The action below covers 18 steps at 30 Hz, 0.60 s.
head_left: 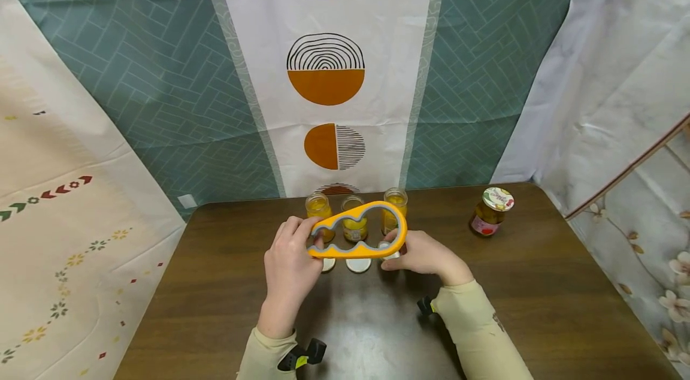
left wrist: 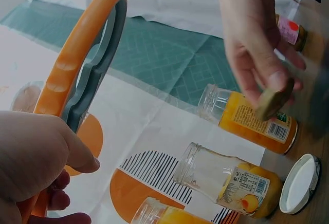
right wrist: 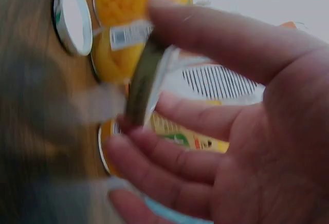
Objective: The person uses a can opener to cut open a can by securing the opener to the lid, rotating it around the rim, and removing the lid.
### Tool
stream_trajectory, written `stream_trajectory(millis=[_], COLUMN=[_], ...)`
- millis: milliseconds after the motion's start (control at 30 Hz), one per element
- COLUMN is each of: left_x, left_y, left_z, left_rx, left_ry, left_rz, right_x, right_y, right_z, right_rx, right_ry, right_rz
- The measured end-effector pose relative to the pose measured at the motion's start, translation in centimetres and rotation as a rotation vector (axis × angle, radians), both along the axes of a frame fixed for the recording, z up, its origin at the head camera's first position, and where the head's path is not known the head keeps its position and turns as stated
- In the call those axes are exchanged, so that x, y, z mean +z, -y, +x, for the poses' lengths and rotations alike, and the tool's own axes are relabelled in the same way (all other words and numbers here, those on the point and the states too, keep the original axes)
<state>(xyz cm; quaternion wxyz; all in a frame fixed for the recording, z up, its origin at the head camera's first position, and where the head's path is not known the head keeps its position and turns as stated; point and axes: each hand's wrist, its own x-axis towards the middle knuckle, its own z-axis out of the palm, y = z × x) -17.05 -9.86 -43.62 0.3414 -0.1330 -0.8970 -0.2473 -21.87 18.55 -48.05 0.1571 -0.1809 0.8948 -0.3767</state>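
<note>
My left hand [head_left: 291,255] grips one end of an orange jar opener [head_left: 402,228] with a grey wavy inner edge, held up above the table. A jar lid [right wrist: 145,85] is pinched between the thumb and fingers of my right hand [head_left: 428,255], in front of the rightmost open jar. Three lidless glass jars stand in a row: a left jar [head_left: 318,206], a middle jar [left wrist: 252,188] with yellow fruit, and a right jar [left wrist: 257,121] with orange contents. Two lids lie before them, a middle lid [head_left: 358,265] and a left lid [head_left: 327,265] partly hidden.
A lidded jar [head_left: 487,215] with a pink label stands apart at the right on the brown table [head_left: 215,308]. Behind the table's back edge hangs a patterned cloth [head_left: 388,98]. Light cloths hang at both sides.
</note>
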Motion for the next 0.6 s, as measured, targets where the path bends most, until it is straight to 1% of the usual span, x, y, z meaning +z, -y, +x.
stream_trajectory(millis=[133, 267, 367, 600], left_x=[0.0, 0.0, 0.0, 0.0], left_y=[0.1, 0.1, 0.2, 0.1], left_z=[0.0, 0.0, 0.0, -0.1], left_rx=[0.001, 0.009, 0.012, 0.013], left_ry=[0.001, -0.002, -0.002, 0.002], left_rz=[0.002, 0.001, 0.001, 0.001], right_x=[-0.3, -0.6, -0.8, -1.7], right_y=[-0.7, -0.8, -0.7, -0.3], right_z=[-0.2, -0.3, -0.3, -0.5], right_rx=[-0.063, -0.112, -0.123, -0.139], right_ry=[0.039, 0.049, 0.038, -0.006], right_rz=[0.094, 0.177, 0.211, 0.263])
